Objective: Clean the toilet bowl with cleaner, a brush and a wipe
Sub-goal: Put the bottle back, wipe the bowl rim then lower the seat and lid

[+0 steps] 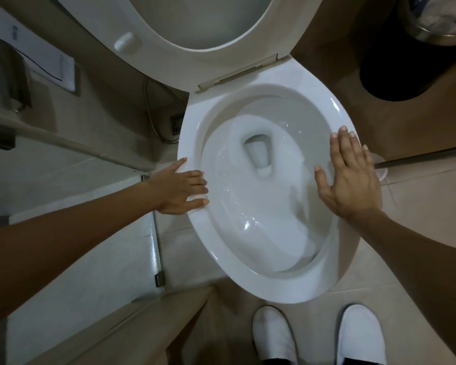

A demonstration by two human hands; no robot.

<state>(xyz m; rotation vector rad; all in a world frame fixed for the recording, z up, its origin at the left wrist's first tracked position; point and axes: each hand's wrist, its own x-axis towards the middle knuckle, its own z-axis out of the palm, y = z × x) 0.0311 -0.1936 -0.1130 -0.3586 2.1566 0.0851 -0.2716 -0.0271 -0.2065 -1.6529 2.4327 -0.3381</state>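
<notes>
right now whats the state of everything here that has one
toilet seat: raised
toilet bowl: uncovered, water swirling inside
left hand: flat, fingers on the bowl's left rim, holding nothing
right hand: flat over the bowl's right rim, holding nothing
brush: on the floor right of the bowl, untouched
trash bin: lidless, something pale inside

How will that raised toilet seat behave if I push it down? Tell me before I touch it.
The toilet seat stands tipped up on a hinge, so it would probably swing as one stiff piece, not flex. It looks like smooth hard plastic, likely slippery under fingers. Once past upright it may drop onto the bowl rim and bang.
</notes>
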